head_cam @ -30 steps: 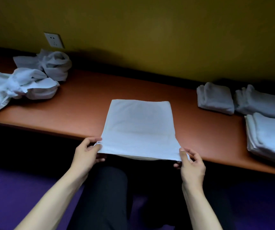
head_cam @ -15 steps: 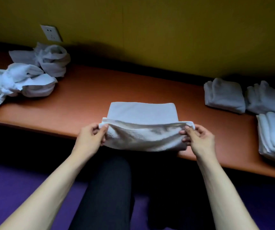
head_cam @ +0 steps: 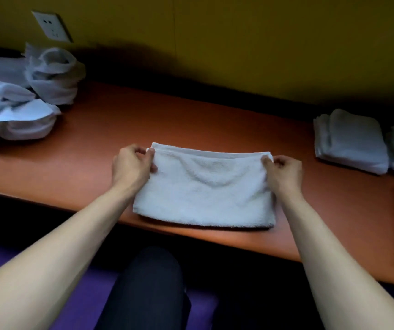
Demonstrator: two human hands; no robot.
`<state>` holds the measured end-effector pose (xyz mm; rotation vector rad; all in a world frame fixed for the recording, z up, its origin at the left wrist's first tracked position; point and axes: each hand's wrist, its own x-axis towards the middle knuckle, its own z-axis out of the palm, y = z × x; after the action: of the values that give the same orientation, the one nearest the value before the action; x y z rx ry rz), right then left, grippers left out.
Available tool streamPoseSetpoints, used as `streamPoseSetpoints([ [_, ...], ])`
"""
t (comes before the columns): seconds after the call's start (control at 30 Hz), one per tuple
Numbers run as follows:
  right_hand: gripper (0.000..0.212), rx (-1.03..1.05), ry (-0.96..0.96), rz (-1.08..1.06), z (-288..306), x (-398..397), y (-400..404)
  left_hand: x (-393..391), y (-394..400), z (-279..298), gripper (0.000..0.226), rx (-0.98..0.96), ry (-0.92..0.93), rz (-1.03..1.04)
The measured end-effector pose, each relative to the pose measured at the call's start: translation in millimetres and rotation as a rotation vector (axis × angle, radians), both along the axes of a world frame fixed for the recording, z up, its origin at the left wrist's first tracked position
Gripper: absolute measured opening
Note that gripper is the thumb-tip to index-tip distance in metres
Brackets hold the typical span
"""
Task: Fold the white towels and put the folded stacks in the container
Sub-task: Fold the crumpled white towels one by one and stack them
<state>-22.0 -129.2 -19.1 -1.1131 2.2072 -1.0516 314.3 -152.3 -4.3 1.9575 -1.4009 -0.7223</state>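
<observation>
A white towel (head_cam: 205,191) lies folded in half on the orange-brown table (head_cam: 191,120), near its front edge. My left hand (head_cam: 131,165) pinches the far left corner of the folded layers. At the far right corner my right hand (head_cam: 283,170) pinches the towel the same way. The upper layer's edge lines up almost with the edge beneath it. No container shows in the head view.
A heap of crumpled white towels (head_cam: 22,101) sits at the table's left end, below a wall socket (head_cam: 52,26). Folded towel stacks (head_cam: 350,144) lie at the right end, partly cut off by the frame. My dark-trousered leg (head_cam: 143,291) is under the table's front edge.
Both hands lifted the towel's near edge and carried it away from me onto the far edge, folding the towel in half. The view tilted down and closer.
</observation>
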Motion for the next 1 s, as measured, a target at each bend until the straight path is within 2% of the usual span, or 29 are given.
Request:
streamPoseSetpoints([
  [0.03, 0.015, 0.009, -0.008, -0.006, -6, 1, 0, -2, 2, -6, 0.024, -0.003, 0.027, -0.012],
  [0.1, 0.017, 0.012, -0.007, -0.003, -12, 4, 9, -9, 19, -14, 0.038, -0.019, 0.004, -0.141],
  [0.13, 0.020, 0.005, 0.012, 0.007, -13, 6, 18, -11, 31, -19, 0.043, -0.075, -0.060, -0.247],
  [0.2, 0.025, 0.012, 0.105, -0.006, -13, 12, 42, -13, 54, -32, 0.049, -0.195, -0.306, -0.458],
  [0.27, 0.032, 0.092, 0.157, -0.047, -12, 18, 68, -9, 70, -45, 0.058, -0.123, -0.505, -0.558],
  [0.37, 0.045, 0.263, 0.130, -0.025, -14, 27, 89, -4, 78, -59, 0.064, 0.031, -0.594, -0.607],
  [0.43, 0.047, 0.305, -0.029, -0.041, -7, 32, 87, -5, 79, -61, 0.065, 0.045, -0.602, -0.612],
  [0.53, 0.040, 0.304, -0.487, -0.212, 1, 26, 72, -7, 78, -55, 0.068, 0.085, -0.593, -0.621],
  [0.6, 0.041, 0.307, -0.776, -0.265, 7, 20, 66, -5, 78, -53, 0.069, 0.091, -0.570, -0.625],
  [0.67, 0.038, 0.263, -0.887, -0.251, 17, 26, 64, -3, 77, -50, 0.070, 0.097, -0.510, -0.638],
  [0.77, 0.003, 0.104, -0.774, -0.159, 41, 53, 60, 1, 77, -38, 0.063, 0.102, -0.291, -0.635],
  [0.87, 0.007, -0.010, -0.610, 0.023, 62, 93, 49, 14, 83, -27, 0.065, 0.049, -0.057, -0.429],
  [0.93, 0.008, -0.076, -0.456, 0.099, 68, 122, 40, 25, 89, -29, 0.058, 0.043, 0.008, -0.284],
  [1.0, 0.005, -0.090, -0.321, 0.166, 68, 154, 35, 33, 95, -31, 0.047, 0.062, 0.129, -0.225],
])
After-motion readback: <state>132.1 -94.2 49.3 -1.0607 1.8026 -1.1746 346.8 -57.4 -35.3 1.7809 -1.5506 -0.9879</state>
